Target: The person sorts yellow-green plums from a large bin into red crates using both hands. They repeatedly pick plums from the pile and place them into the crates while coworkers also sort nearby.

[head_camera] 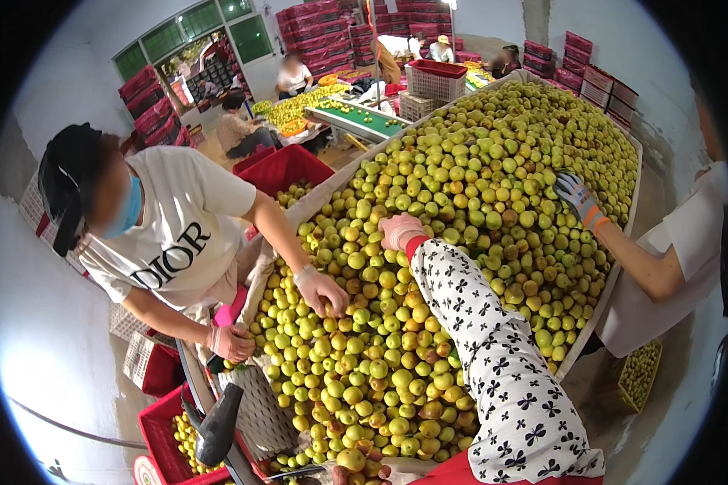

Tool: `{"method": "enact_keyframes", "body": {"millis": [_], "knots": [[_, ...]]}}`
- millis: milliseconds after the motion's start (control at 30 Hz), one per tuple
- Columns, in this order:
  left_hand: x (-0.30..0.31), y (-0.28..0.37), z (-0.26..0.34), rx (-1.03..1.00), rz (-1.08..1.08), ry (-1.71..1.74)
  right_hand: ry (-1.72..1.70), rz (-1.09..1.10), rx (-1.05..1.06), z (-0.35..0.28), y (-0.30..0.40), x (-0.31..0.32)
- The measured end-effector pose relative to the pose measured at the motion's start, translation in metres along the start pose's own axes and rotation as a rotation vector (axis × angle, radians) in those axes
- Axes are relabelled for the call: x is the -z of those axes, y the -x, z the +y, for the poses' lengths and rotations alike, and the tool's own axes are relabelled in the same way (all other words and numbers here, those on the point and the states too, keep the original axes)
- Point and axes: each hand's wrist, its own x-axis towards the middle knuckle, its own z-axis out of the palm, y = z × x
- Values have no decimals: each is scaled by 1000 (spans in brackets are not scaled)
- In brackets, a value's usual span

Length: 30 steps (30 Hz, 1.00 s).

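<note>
A large heap of yellow-green jujube fruits (pixel 388 339) fills a cloth-lined bin before me. My right hand (pixel 400 230), in a thin pale glove below a patterned sleeve with a red cuff, reaches onto the middle of the heap; its fingertips are hidden, so what it holds is unclear. At the bottom edge my left hand (pixel 373 470) is partly cut off, its fingers around several fruits. A grey metal chute with raised marks (pixel 258 412) slopes at the lower left of the heap, beside a dark hair-dryer-shaped blower (pixel 218 427).
A masked co-worker (pixel 170 242) has both hands at the heap's left side. Another person's gloved hand (pixel 576 197) touches the right side. Red-lined crates (pixel 158 418) stand lower left, a yellow crate (pixel 640 376) lower right. Behind are a green conveyor (pixel 364 119) and seated people.
</note>
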Motion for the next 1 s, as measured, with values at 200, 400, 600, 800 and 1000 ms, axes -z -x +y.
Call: {"method": "enact_keyframes", "body": {"millis": [200, 400, 600, 800, 1000], "knots": [[-32, 6, 2, -56, -9, 58, -51, 29, 165, -23, 66, -25], [-31, 17, 3, -13, -172, 183, -140, 381, 558, -5, 149, -53], [8, 30, -8, -9, -228, 169, -580, -345, 877, -108, 333, -24], [36, 63, 5, 2, -176, -10, -324, -697, 1200, -185, 411, -65], [89, 118, 25, -221, -24, 246, -617, -992, 890, -282, 420, -110]]}}
